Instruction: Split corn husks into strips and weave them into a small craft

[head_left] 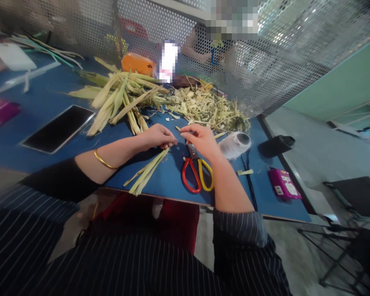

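My left hand (160, 136) is closed in a pinch at the top of a small bundle of pale green corn husk strips (148, 172), whose loose ends fan toward the table's front edge. Close beside it, my right hand (200, 139) has thumb and fingertips pressed together; whatever they hold is too small to make out. Below the right hand lie scissors (191, 176) with one red and one yellow handle, their blades partly hidden by the hand. A white-wrapped roll (234, 144) rests just right of that wrist.
Long corn husks (117, 96) and a heap of husk scraps (206, 107) lie at the back, before a perforated metal screen (185, 24). A phone (58, 128) lies left. On the right are a black cylinder (276, 146), a purple box (284, 183) and a dark cord (249, 185).
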Demonstrator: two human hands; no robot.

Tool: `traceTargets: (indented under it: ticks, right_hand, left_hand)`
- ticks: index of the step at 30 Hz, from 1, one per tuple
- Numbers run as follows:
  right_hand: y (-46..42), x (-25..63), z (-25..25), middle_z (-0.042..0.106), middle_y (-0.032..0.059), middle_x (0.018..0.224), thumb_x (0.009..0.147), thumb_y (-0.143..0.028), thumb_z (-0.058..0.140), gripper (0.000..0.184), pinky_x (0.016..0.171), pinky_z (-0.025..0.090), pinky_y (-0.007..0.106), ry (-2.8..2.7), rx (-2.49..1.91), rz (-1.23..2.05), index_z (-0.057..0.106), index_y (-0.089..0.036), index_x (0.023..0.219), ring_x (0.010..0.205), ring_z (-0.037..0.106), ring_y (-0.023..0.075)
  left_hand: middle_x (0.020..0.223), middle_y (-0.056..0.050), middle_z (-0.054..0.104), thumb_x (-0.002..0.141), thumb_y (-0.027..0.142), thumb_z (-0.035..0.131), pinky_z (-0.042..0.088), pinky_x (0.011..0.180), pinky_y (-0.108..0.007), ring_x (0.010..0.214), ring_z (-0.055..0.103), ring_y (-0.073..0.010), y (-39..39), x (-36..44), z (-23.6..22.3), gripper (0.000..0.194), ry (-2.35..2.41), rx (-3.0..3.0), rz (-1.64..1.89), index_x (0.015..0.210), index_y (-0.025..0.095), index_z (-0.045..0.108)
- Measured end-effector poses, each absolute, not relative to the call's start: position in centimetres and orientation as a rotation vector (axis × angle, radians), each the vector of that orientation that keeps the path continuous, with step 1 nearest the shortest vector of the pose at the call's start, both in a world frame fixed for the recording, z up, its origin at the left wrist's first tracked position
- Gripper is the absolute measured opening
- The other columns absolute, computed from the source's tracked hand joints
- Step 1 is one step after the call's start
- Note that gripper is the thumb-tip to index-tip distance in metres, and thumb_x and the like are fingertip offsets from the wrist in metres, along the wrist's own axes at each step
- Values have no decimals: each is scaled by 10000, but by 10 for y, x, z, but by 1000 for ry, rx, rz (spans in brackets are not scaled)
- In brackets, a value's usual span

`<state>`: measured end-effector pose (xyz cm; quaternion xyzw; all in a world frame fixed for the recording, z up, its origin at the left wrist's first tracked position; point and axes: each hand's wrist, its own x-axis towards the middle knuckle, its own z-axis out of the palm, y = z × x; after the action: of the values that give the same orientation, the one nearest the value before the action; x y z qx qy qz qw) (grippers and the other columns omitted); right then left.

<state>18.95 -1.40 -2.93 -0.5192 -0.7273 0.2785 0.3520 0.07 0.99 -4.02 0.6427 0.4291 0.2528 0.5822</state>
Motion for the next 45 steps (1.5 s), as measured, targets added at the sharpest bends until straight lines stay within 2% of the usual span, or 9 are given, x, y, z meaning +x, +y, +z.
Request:
traceTargets:
  ticks: [4, 11, 17, 23, 26, 28, 32, 39, 45]
  right_hand:
    - [-15, 188, -34, 651, 23, 849, 764, -268, 672, 145, 655, 418, 270, -2094, -1385, 508, 727, -202, 882, 698, 565, 136]
    - [-16, 184, -37, 587, 15, 761, 805, -225, 616, 103, 667, 368, 264, -2187, -1418, 294, 669, -179, 730, 713, 525, 139]
    - [-18, 184, -33, 587, 7, 724, 779, -234, 643, 93, 635, 359, 251, -2180, -1338, 441, 668, -173, 714, 670, 512, 125]
    - [-20, 184, -30, 633, 2, 702, 752, -223, 663, 89, 644, 411, 258, -2206, -1344, 707, 659, -165, 685, 659, 561, 123]
    - [-19, 182, -32, 651, 4, 748, 801, -218, 584, 105, 580, 451, 262, -1950, -1425, 892, 639, -160, 869, 540, 572, 101]
    - [-17, 178, -36, 667, 30, 894, 815, -166, 514, 228, 526, 468, 255, -1720, -1408, 1015, 566, -165, 1037, 499, 591, 89]
    - [-14, 168, -46, 662, 62, 1025, 768, -70, 453, 328, 504, 491, 235, -1603, -1326, 1213, 504, -172, 1076, 566, 658, 105]
    - [-10, 167, -59, 688, 9, 871, 760, -43, 431, 311, 561, 509, 225, -1752, -1255, 1113, 527, -187, 1018, 622, 668, 106]
    - [-7, 170, -67, 675, 5, 790, 794, -50, 456, 227, 679, 538, 279, -1842, -1264, 960, 544, -181, 957, 666, 676, 122]
  left_hand:
    - [543, -8, 601, 738, 166, 656, 406, 468, -168, 464, 501, -57, 9, 0, -37, 128, 1007, 1502, 579, 625, 118, 689]
    - [529, -12, 611, 743, 189, 678, 374, 432, -171, 432, 469, -49, 8, 0, -36, 140, 1038, 1476, 620, 626, 114, 694]
    - [550, -5, 631, 692, 187, 724, 369, 427, -184, 436, 485, -57, 11, 0, -40, 117, 1068, 1406, 677, 777, 106, 734]
    - [517, 10, 595, 643, 191, 752, 338, 418, -187, 451, 498, -68, 15, -2, -44, 143, 1035, 1448, 697, 759, 115, 716]
    - [521, 11, 589, 625, 200, 762, 323, 416, -189, 460, 495, -71, 15, -3, -43, 150, 1044, 1486, 706, 741, 122, 706]
    - [519, 10, 589, 622, 193, 755, 317, 421, -189, 461, 488, -70, 16, -3, -42, 145, 1043, 1526, 709, 738, 122, 706]
    - [557, 6, 631, 594, 159, 734, 355, 474, -190, 498, 511, -72, 19, -4, -44, 137, 1018, 1634, 729, 724, 122, 714]
    - [655, -26, 706, 615, 188, 662, 437, 605, -242, 642, 632, -154, 27, -11, -46, 174, 984, 1956, 691, 758, 136, 747]
    - [708, -19, 714, 718, 198, 568, 406, 631, -261, 710, 641, -173, 16, -10, -37, 195, 1061, 2505, 728, 776, 182, 753]
